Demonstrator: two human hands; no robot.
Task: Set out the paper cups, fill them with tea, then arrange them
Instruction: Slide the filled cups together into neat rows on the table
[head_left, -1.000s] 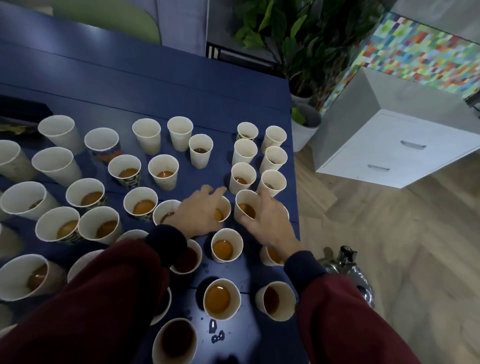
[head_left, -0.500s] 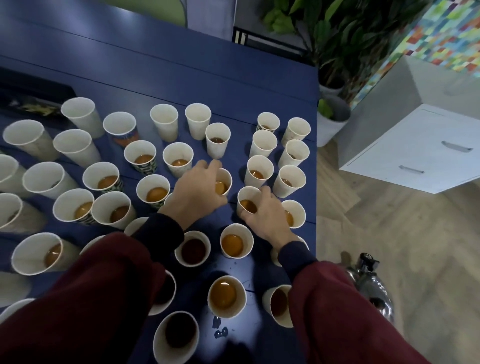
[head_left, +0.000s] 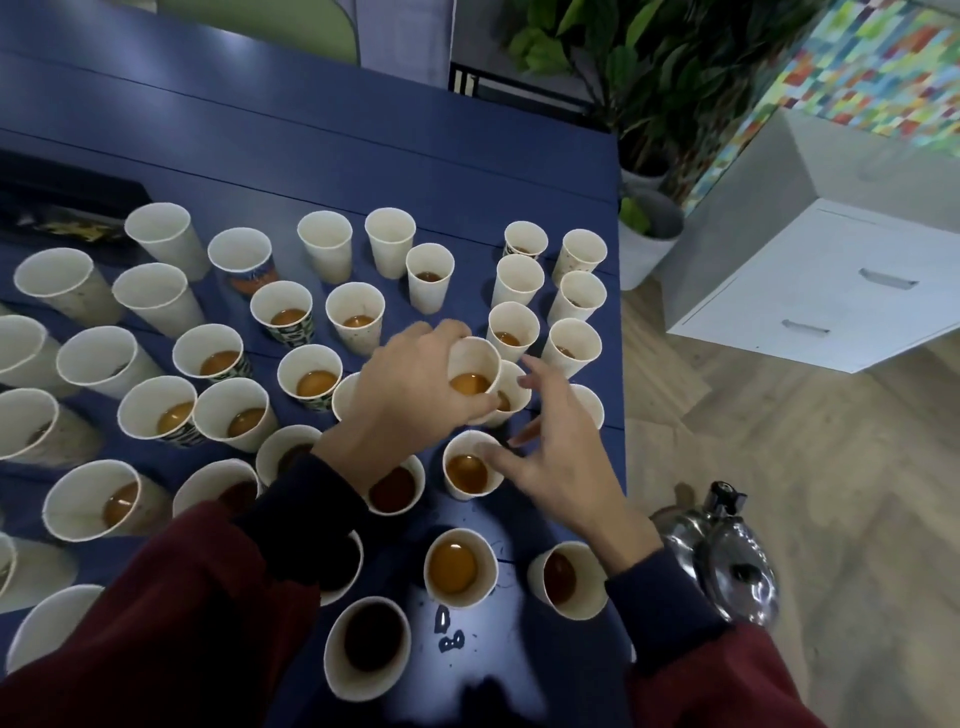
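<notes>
White paper cups, many with amber tea inside, are spread over the dark blue table. One cup of tea is gripped by the left hand, with fingers wrapped around its side, near the right edge of the table. The right hand is held open with fingers spread, and its thumb is touching the rim of another filled cup.
</notes>
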